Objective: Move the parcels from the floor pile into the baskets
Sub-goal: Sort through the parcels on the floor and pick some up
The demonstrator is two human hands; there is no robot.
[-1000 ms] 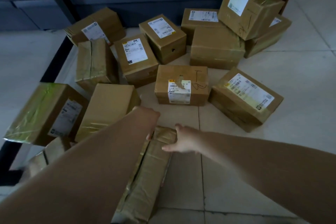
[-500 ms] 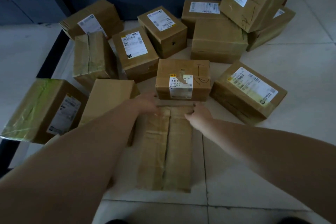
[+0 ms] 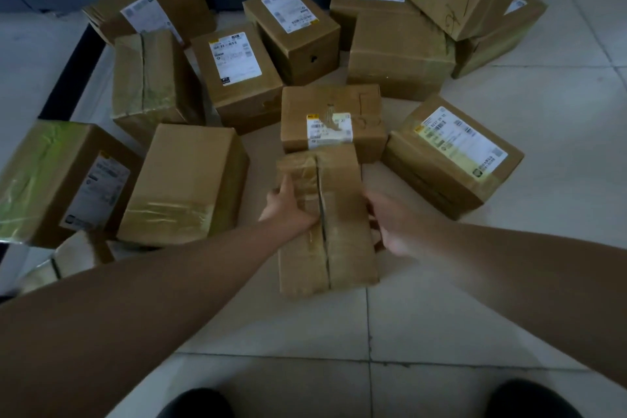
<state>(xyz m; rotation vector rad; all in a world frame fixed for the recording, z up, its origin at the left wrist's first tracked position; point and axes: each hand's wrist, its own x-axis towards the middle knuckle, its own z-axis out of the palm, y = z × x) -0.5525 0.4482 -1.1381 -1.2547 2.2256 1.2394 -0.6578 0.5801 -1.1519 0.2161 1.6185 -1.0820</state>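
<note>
Change since earlier: both hands have slid from the far end of the taped parcel (image 3: pixel 327 220) to its long sides, and the parcel now sits nearer the person, with its far end overlapping the labelled parcel (image 3: pixel 334 120) behind it.
Left hand: the left hand (image 3: pixel 288 209) grips the parcel's left edge, thumb laid on the top face, fingers hidden underneath or behind.
Right hand: the right hand (image 3: pixel 390 224) clasps the right edge, its fingers curled under out of sight.
Why held so: a hand on each long side looks like a carrying grip, spreading the load so the box stays level while it is taken away.
Parcel position: over the tiled floor (image 3: pixel 458 316), in front of the pile; it appears to be lifted clear, though the dim light makes that hard to confirm.
Task progress: early, judging by how full the pile is.
Parcel count: about fourteen brown cardboard boxes including the held one, with two stacked at the far right and one partly cut off at the lower left.
Labels: roughly nine show white shipping labels; the rest show plain or taped faces.
Baskets: none in view.
Other: two dark shoes, the left shoe (image 3: pixel 196 404) and right shoe (image 3: pixel 532 400), at the bottom edge.
</note>
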